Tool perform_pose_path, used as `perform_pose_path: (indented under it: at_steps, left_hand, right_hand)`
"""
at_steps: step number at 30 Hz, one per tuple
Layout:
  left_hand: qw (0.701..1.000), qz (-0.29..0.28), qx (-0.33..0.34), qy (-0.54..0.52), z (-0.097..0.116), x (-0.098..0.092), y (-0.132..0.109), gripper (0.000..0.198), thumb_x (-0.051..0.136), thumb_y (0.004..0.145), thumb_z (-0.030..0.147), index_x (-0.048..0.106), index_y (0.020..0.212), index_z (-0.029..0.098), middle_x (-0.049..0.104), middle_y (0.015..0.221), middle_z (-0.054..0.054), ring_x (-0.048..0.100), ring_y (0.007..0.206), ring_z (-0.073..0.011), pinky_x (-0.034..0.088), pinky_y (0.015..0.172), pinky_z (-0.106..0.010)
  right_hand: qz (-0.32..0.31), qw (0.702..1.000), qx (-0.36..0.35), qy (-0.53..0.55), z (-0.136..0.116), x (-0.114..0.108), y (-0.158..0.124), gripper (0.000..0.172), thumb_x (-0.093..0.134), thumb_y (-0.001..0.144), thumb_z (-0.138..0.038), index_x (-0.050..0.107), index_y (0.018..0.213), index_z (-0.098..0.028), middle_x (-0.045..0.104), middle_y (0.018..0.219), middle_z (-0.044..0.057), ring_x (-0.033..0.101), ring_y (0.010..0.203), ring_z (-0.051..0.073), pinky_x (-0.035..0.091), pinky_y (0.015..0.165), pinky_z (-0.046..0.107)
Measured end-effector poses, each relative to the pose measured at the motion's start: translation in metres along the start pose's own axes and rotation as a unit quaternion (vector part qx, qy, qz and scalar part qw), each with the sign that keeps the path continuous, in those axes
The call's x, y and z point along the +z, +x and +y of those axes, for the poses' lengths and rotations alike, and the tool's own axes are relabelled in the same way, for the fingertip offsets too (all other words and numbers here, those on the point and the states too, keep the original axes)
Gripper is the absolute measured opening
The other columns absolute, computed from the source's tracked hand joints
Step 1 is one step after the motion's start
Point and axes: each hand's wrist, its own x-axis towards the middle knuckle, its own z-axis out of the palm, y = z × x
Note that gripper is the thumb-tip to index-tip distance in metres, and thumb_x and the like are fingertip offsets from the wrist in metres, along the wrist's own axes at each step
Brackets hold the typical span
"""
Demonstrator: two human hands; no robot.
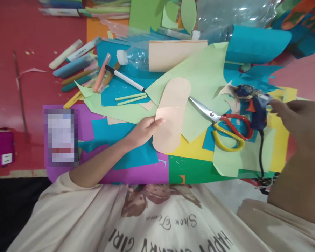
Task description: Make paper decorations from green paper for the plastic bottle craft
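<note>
My left hand [149, 129] pinches the left edge of a long, round-ended piece of peach paper [170, 122], which has a crease or seam across its middle. Over at the right, my right hand [291, 113] has its bent fingers at the rear end of a dark blue glue gun [259, 113] with an orange trigger. A black cord [261, 154] hangs from the gun's handle. Between the hands lie scissors [212, 115] with one red and one yellow handle, their blades towards the peach piece. Light green paper [199, 84] is spread underneath.
A plastic bottle [136, 56] wrapped in peach paper lies behind, near a roll of blue paper [258, 43]. Several markers [76, 66] are heaped at the left. A blurred-out phone-like rectangle [61, 136] lies near the front edge, and a purple case [1, 148] is far left.
</note>
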Motion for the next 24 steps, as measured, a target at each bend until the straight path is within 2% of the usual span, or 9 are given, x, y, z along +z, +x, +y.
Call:
perform_pose_path:
  at_steps: [2, 4, 6, 9, 12, 15, 17, 20, 24]
  left_hand:
    - [1.0, 0.002, -0.001, -0.024, -0.001, -0.001, 0.001, 0.048, 0.053, 0.077, 0.064, 0.054, 0.071, 0.016, 0.059, 0.069, 0.0, 0.059, 0.073, -0.0148, 0.046, 0.069, -0.025]
    - [0.998, -0.001, -0.006, -0.055, -0.002, -0.001, 0.002, 0.048, 0.056, 0.076, 0.064, 0.055, 0.072, 0.016, 0.059, 0.067, 0.001, 0.06, 0.075, -0.015, 0.047, 0.07, -0.025]
    - [0.997, -0.012, -0.011, -0.08, -0.003, -0.001, 0.001, 0.049, 0.057, 0.075, 0.065, 0.058, 0.076, 0.016, 0.061, 0.069, 0.0, 0.062, 0.078, -0.0161, 0.049, 0.07, -0.025]
    - [0.996, -0.024, -0.018, -0.085, -0.003, 0.002, -0.001, 0.053, 0.056, 0.075, 0.067, 0.063, 0.086, 0.015, 0.066, 0.075, -0.003, 0.065, 0.083, -0.0197, 0.051, 0.069, -0.026]
    - [0.997, -0.024, 0.001, -0.068, 0.0, 0.001, -0.002, 0.053, 0.053, 0.079, 0.065, 0.064, 0.094, 0.015, 0.068, 0.08, -0.004, 0.065, 0.084, -0.0194, 0.051, 0.068, -0.026]
    - [0.999, -0.011, 0.047, -0.009, 0.004, -0.012, 0.001, 0.051, 0.048, 0.083, 0.064, 0.062, 0.093, 0.016, 0.067, 0.074, -0.002, 0.064, 0.068, -0.0147, 0.05, 0.061, -0.024]
    - [0.991, 0.064, 0.095, 0.071, 0.007, -0.029, 0.005, 0.047, 0.038, 0.089, 0.06, 0.061, 0.092, 0.018, 0.064, 0.069, -0.001, 0.06, 0.059, -0.0129, 0.048, 0.055, -0.024]
    - [0.893, 0.239, 0.187, 0.332, 0.007, -0.056, 0.011, 0.018, 0.054, 0.086, 0.038, 0.06, 0.081, 0.022, 0.064, 0.074, -0.002, 0.06, 0.072, -0.0167, 0.049, 0.066, -0.03]
    - [0.786, 0.254, 0.233, 0.513, -0.004, -0.076, 0.018, 0.007, 0.063, 0.078, 0.021, 0.058, 0.079, 0.025, 0.063, 0.078, -0.003, 0.059, 0.082, -0.0219, 0.047, 0.076, -0.038]
  right_hand:
    - [0.044, 0.996, 0.066, -0.034, -0.019, -0.007, -0.017, 0.04, 0.068, 0.074, -0.026, 0.044, 0.043, -0.021, 0.028, 0.032, -0.005, 0.027, 0.035, 0.006, 0.022, 0.042, 0.033]
    - [0.028, 0.998, 0.013, 0.053, -0.042, -0.005, -0.037, 0.032, 0.066, 0.075, -0.024, 0.049, 0.048, -0.019, 0.038, 0.04, -0.003, 0.033, 0.042, 0.007, 0.026, 0.045, 0.031]
    - [-0.118, 0.969, -0.045, 0.211, -0.065, 0.005, -0.057, 0.022, 0.063, 0.077, -0.035, 0.06, 0.062, -0.018, 0.05, 0.05, 0.0, 0.041, 0.046, 0.008, 0.032, 0.044, 0.028]
    - [-0.325, 0.871, -0.128, 0.345, -0.098, 0.029, -0.078, 0.029, 0.059, 0.08, -0.046, 0.064, 0.083, -0.017, 0.061, 0.064, 0.002, 0.053, 0.052, 0.01, 0.043, 0.048, 0.025]
    - [-0.39, 0.813, -0.14, 0.408, -0.122, 0.052, -0.084, 0.031, 0.058, 0.081, -0.047, 0.056, 0.072, -0.017, 0.051, 0.052, -0.003, 0.045, 0.043, 0.007, 0.035, 0.04, 0.022]
    - [-0.398, 0.81, -0.129, 0.411, -0.132, 0.065, -0.08, 0.031, 0.059, 0.082, -0.042, 0.051, 0.064, -0.018, 0.044, 0.047, -0.006, 0.036, 0.04, 0.005, 0.027, 0.039, 0.022]
    - [-0.397, 0.829, -0.137, 0.368, -0.131, 0.068, -0.077, 0.032, 0.057, 0.083, -0.038, 0.048, 0.059, -0.018, 0.04, 0.044, -0.006, 0.034, 0.04, 0.005, 0.024, 0.04, 0.022]
    - [-0.36, 0.872, -0.178, 0.28, -0.126, 0.069, -0.076, 0.037, 0.055, 0.082, -0.033, 0.042, 0.051, -0.019, 0.034, 0.044, -0.006, 0.027, 0.043, 0.005, 0.021, 0.042, 0.024]
    - [-0.306, 0.902, -0.229, 0.201, -0.12, 0.069, -0.077, 0.041, 0.056, 0.081, -0.031, 0.035, 0.047, -0.019, 0.026, 0.044, -0.006, 0.02, 0.044, 0.006, 0.019, 0.042, 0.025]
